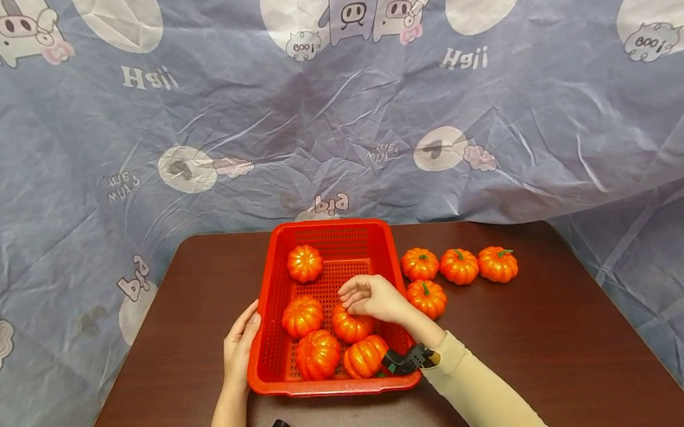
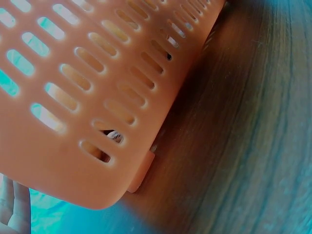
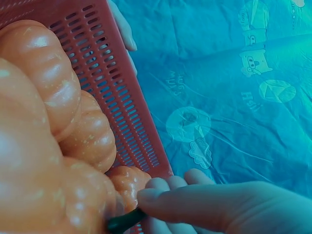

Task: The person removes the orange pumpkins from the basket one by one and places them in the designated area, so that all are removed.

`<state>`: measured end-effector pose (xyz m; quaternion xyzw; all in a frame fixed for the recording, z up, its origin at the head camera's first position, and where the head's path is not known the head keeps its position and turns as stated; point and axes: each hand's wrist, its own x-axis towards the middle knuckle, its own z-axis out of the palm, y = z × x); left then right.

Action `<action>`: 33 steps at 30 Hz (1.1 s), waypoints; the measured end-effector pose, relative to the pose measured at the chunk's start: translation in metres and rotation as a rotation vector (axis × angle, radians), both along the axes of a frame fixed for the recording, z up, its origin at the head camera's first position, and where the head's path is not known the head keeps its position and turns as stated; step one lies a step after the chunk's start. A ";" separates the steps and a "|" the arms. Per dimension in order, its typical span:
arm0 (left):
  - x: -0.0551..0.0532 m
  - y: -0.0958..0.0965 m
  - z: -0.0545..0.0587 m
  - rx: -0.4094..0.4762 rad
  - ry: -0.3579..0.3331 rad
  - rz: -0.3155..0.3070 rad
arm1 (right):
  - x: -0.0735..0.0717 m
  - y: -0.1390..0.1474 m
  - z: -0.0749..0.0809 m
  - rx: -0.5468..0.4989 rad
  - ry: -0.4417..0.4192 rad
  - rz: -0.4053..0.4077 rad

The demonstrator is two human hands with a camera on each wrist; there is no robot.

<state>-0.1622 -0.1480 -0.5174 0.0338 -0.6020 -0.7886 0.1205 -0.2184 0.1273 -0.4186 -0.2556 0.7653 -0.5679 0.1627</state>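
Crumpled grey-blue cloth printed with pale cartoons [image 1: 287, 124] hangs behind a dark brown wood-grained table [image 1: 574, 329], on which stands a rectangular red plastic basket with slotted walls [image 1: 346, 387].

What could go wrong starts at the right hand [image 1: 374, 299], which reaches over the basket's right rim. Its thumb and fingers appear to pinch the green stem [image 3: 126, 222] of a glossy orange ribbed pumpkin [image 1: 351, 327] inside the basket. That stem is short and smooth, so it could slip loose, and a dropped pumpkin might knock its neighbours. The black right wristband [image 1: 406, 360] sits over the basket's near right corner and could snag the rim, dragging the basket askew. The left hand [image 1: 240, 345] steadies the basket's left side, fingers fairly straight against the outer wall; too light a touch would let it slide.

Five pumpkins lie in the basket, counting the pinched one: one near the far left [image 1: 305, 263], the other four bunched in the near half, where crowding may hinder a clean grip. Four more orange pumpkins with green stems [image 1: 459, 266] sit on the table to the basket's right, the nearest ones just beside its wall.
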 end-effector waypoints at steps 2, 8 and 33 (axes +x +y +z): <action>0.000 0.000 0.000 -0.001 0.001 0.000 | 0.000 0.001 0.000 -0.014 0.002 -0.012; 0.000 0.000 -0.001 0.009 0.002 -0.003 | -0.007 0.003 -0.013 -0.042 -0.006 -0.049; 0.001 0.001 0.002 0.007 0.004 0.006 | -0.005 0.019 0.010 -0.314 0.008 -0.216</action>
